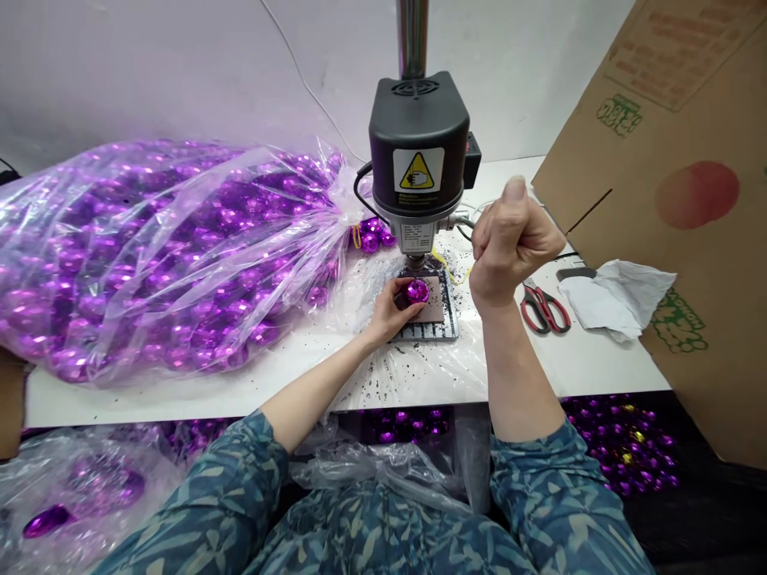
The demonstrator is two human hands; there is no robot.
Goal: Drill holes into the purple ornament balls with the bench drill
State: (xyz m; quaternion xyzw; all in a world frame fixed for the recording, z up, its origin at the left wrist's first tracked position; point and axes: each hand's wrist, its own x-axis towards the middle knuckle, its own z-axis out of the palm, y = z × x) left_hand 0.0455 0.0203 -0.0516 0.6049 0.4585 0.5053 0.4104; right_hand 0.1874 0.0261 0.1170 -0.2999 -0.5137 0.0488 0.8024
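Leaf-patterned sleeves (221, 479) end near the front edge of the white tabletop (300, 375), and bare forearms cross it. Well inside that edge, the left hand (392, 311) pinches a purple faceted ball (418, 291) over the small board (435, 311), beneath the black machine (419, 128). Curled into a fist, the right hand (515, 239) meets the side lever (456, 220), its hold hidden. A bulging bag (180, 255) crowds the left, leaving a front strip; scissors (542, 299) and a cardboard box (647, 200) bound the right.
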